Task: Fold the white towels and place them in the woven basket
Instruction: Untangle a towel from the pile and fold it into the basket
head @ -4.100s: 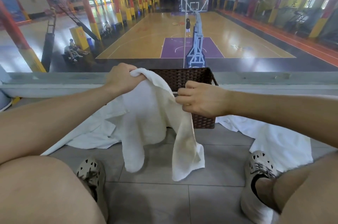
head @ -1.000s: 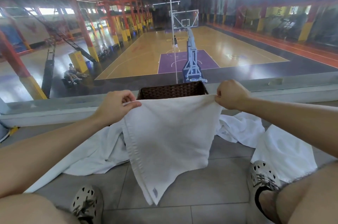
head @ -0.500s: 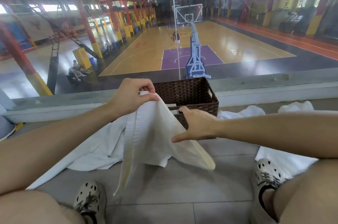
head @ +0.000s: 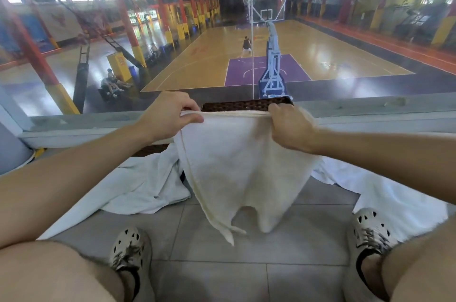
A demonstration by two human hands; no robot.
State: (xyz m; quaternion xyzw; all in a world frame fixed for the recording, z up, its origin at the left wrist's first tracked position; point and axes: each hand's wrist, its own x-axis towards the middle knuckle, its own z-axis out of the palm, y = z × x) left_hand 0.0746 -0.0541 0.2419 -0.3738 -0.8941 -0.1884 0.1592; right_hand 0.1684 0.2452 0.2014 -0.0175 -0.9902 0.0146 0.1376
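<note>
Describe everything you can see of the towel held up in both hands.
The towel is white, slightly cream terry cloth with a thick hem along one side. Its top edge is pulled taut between the left hand and right hand, both gripping it. It hangs loosely in front of the woven basket, hiding most of it. The bottom ends in uneven, pointed corners.

Grey tile floor (head: 222,277) underfoot. Perforated left clog (head: 129,247) and right clog (head: 370,230) planted well apart. Concrete ledge (head: 370,114) ahead. Below: wooden basketball court (head: 320,54), purple key (head: 239,72), blue hoop stand (head: 272,72) at near end. Lone player (head: 246,46) just beyond key. Seated people (head: 112,82) at left sideline, near yellow box (head: 119,66). Red-and-yellow pillars (head: 128,22) line left side.
</note>
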